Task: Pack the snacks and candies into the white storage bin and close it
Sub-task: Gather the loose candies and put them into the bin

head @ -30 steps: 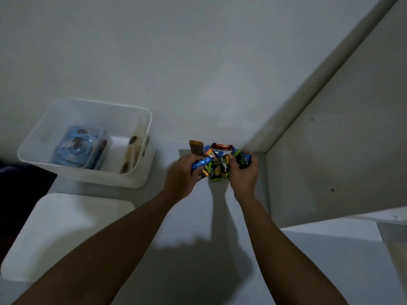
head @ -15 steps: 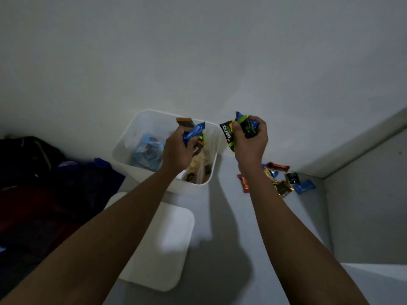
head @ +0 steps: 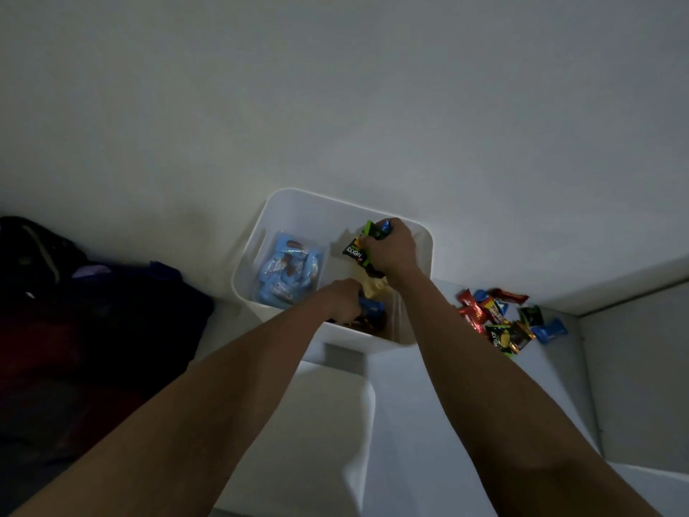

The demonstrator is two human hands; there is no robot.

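Snacks gripped in right hand over white storage bin, left hand low inside clutching blue candy; unloading step, needs release, then return right for loose candies; lid waiting near

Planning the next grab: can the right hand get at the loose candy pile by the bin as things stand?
Probably yes, once emptied. The right hand is over the white bin, shut on snack packets. The candy pile lies in the open to the bin's right, with nothing covering it.
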